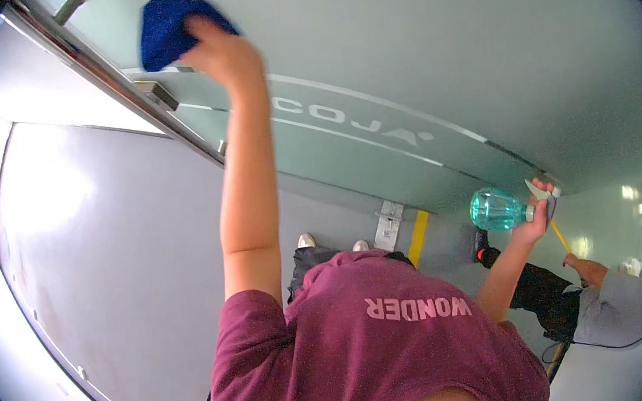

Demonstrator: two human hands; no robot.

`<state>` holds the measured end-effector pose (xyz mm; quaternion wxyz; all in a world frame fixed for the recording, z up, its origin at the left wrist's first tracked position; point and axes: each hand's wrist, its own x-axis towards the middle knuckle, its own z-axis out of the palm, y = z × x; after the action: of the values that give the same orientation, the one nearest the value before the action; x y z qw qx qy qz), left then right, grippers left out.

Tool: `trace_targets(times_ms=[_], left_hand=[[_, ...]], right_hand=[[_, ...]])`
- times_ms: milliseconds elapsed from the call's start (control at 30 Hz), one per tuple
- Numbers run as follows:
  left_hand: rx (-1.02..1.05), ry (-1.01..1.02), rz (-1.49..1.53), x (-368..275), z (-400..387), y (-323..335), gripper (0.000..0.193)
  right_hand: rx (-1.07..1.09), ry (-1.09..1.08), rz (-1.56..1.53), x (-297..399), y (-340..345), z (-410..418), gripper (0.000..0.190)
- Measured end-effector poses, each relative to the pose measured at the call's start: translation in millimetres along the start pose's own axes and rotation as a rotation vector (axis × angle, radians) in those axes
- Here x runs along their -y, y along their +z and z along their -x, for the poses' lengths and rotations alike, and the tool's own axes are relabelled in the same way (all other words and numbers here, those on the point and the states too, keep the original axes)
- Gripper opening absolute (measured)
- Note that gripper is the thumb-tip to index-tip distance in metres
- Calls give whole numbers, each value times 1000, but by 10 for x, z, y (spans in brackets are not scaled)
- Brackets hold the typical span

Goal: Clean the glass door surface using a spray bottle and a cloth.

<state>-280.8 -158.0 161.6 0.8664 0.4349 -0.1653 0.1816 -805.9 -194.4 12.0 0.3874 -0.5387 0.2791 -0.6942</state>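
My left hand (222, 56), slightly blurred, holds a folded blue cloth (163, 34) at the upper left. The cloth lies over a large glass panel (433, 36); whether it presses on the glass I cannot tell. Frosted bands and lettering (347, 122) cross the panel below my left hand. Out to the right, my right hand (534, 223) grips a clear spray bottle (496, 209) by its neck and trigger head. Blue-green liquid shows inside the bottle, which is tipped on its side in this view.
A shiny metal bar handle (114, 84) runs along the panel's left edge. Near my shoes are a metal floor fitting (389, 225) and a yellow floor strip (420, 237). To the right, another person (617, 308) in a grey shirt holds a yellow pole (561, 238).
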Motion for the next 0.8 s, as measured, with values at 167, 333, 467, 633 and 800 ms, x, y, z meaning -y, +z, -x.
trace_targets(times_ms=[167,333,467,633,800], left_hand=[[439,465,-274,-258,1424,178,59],[766,772,-369,-499,2507,400,58],[872,903,-286,-506,3116,729,56],[900,1069,-274,-483,3629,1062,63],[1118,1131,-175,-424,3972,1112,60]], right_hand=[[20,21,78,74,28,5,49],[-1,57,80,-1,-186,21,54],[-72,67,90,-27,-451,95,47],[-116,43,200,90,-379,138,53],[-135,56,126,21,-583,153,49]])
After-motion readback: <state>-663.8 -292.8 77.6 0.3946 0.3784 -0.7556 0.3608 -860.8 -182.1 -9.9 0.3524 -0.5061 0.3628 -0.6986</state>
